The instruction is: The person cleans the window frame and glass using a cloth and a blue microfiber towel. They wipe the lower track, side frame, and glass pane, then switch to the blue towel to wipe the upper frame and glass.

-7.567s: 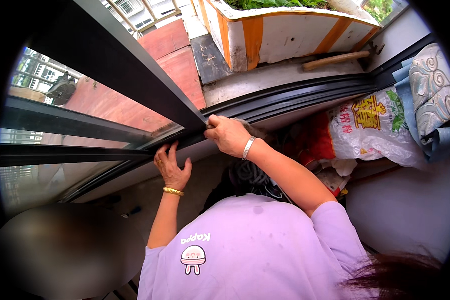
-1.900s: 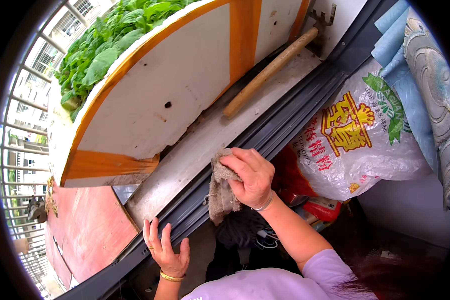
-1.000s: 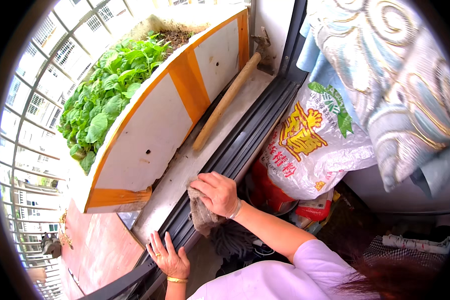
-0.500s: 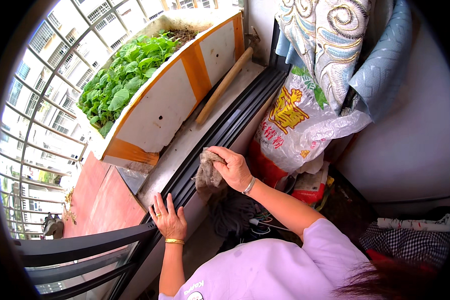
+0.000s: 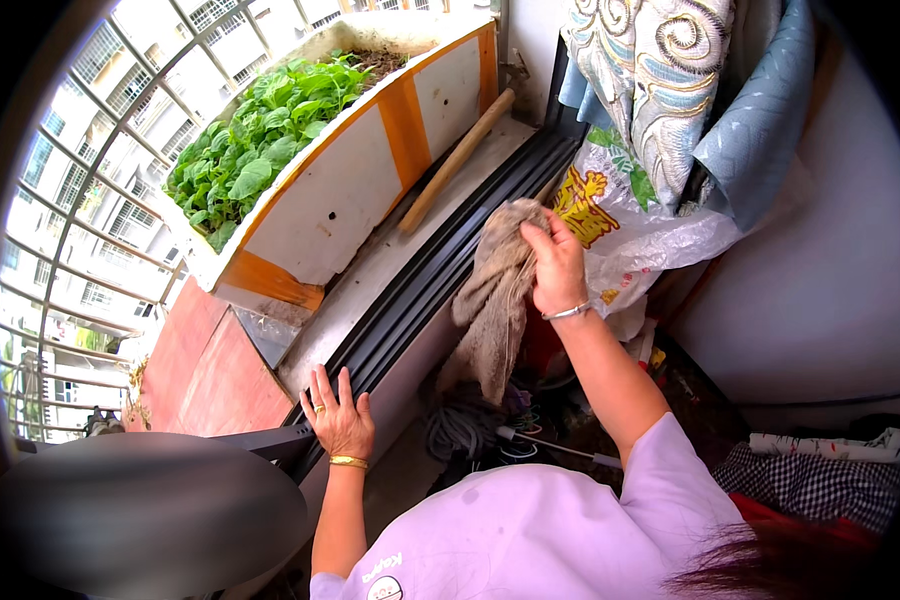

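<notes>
My right hand (image 5: 557, 268) pinches the top of a dirty grey-brown rag (image 5: 495, 285) between thumb and fingers. The rag hangs down in folds over the inner side of the black window track (image 5: 425, 265); whether it touches the track I cannot tell. My left hand (image 5: 341, 420), with a ring and a gold bracelet, rests flat with spread fingers at the near end of that track. Nothing is held in it.
Beyond the track, a white foam planter (image 5: 315, 225) of leafy green plants (image 5: 260, 145) stands beside a wooden-handled tool (image 5: 458, 160). A plastic sack (image 5: 620, 240) and draped curtains (image 5: 660, 90) sit right. Grey cords (image 5: 465, 425) lie below. A dark blur (image 5: 150, 515) fills the lower left.
My right hand has moved right and farther along the track, and the bunched rag now hangs longer. My left hand has stayed put. A dark blur has come over the lower left.
</notes>
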The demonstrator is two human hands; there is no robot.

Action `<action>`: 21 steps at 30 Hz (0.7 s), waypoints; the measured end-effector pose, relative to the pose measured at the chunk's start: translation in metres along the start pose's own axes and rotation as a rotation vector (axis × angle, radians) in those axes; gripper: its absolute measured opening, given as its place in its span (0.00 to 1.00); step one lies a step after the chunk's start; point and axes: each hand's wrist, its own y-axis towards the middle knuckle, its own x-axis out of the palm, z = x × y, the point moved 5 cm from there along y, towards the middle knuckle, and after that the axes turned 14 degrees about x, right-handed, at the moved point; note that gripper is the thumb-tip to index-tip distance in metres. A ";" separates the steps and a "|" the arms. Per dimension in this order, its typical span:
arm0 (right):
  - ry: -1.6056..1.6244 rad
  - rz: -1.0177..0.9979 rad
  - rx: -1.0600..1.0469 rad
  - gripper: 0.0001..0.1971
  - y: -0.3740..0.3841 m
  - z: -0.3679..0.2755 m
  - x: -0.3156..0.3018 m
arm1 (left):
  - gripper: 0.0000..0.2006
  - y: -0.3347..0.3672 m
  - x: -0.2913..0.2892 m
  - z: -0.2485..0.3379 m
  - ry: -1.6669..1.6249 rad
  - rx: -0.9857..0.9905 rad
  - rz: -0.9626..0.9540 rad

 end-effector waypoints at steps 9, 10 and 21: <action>-0.792 0.359 -0.401 0.27 0.184 -0.101 -0.033 | 0.24 0.005 -0.001 0.003 0.002 0.014 -0.005; -1.097 0.360 -0.264 0.30 0.212 -0.086 -0.047 | 0.24 0.007 -0.002 0.003 0.005 0.016 -0.003; -1.886 0.403 -0.350 0.13 0.180 0.007 -0.036 | 0.23 0.003 -0.002 0.002 0.002 -0.010 -0.003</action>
